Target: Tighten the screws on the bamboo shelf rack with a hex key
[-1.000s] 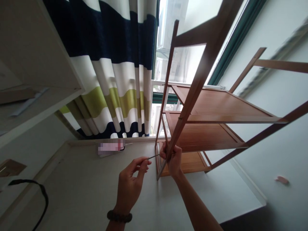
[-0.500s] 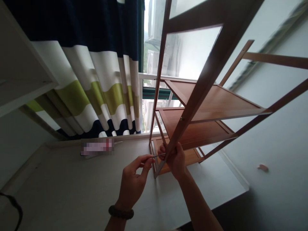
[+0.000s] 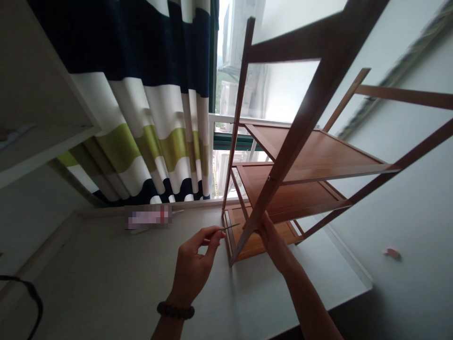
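Note:
My left hand [image 3: 196,257] pinches a thin metal rod [image 3: 231,227], which looks like a hex key, between thumb and fingertips. Its free tip points right, toward the front post [image 3: 255,215] of a brown wooden shelf rack [image 3: 332,148], and stands a little apart from it. Against the right side of that post, low down, my right hand [image 3: 271,236] is closed around the wood. Most of its fingers are hidden behind the post. A small metal fitting [image 3: 271,178] shows in the post higher up.
The rack stands on a pale ledge [image 3: 116,274] beside a window [image 3: 226,174] and a striped curtain [image 3: 170,141]. A blurred package [image 3: 148,218] lies at the back. A white shelf unit [image 3: 53,151] juts in at left, with a dark cable [image 3: 35,297] below. A pink hook-like piece [image 3: 392,254] is on the right wall.
The metal rod's tip has come away from the post and now shows free. My right hand's fingers no longer show left of the post. The view has shifted slightly.

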{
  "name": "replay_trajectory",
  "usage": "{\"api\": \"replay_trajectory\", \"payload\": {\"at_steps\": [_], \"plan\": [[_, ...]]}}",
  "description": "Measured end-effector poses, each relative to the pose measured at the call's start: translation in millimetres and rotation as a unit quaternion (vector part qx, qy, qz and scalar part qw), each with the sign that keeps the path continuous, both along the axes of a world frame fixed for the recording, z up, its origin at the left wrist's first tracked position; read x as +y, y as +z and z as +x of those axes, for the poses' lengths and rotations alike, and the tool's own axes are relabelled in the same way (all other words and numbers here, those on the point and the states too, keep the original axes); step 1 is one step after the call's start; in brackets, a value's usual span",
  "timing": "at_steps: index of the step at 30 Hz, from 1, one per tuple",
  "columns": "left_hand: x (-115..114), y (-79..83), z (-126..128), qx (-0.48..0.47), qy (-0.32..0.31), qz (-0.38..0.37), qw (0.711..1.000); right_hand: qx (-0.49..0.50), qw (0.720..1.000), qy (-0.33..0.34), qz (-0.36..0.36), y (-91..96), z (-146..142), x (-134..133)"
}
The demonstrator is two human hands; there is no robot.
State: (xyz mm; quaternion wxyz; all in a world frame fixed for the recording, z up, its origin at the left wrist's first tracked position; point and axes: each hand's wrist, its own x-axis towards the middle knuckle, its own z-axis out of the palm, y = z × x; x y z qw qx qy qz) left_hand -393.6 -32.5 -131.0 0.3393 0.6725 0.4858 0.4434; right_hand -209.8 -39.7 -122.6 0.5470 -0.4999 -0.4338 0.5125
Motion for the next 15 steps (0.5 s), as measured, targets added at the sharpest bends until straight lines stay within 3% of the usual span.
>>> {"api": "replay_trajectory", "payload": {"at_steps": [3, 5, 8, 11, 15], "plan": [[2.5, 3.4, -0.1, 0.003, 0.007, 0.019, 1.0, -0.156, 0.987, 0.02, -0.039, 14.4, 21.3, -18.7], [2.9, 5.6, 1.4, -0.001, 0.003, 0.029, 1.0, -0.263, 0.963, 0.054, -0.03, 32.2, 29.9, -30.3], [4.3, 9.3, 4.5, -0.011, -0.002, 0.033, 0.999, -0.397, 0.917, 0.036, -0.001, 63.3, 30.1, -37.0], [11.9, 13.7, 6.7, -0.022, 0.004, 0.036, 0.999, -0.499, 0.864, -0.003, 0.066, 85.7, 21.2, -21.3], [36.8, 20.1, 6.5, -0.049, 0.023, 0.047, 0.997, -0.568, 0.802, -0.024, 0.184, 91.4, 11.9, 33.2]]}}
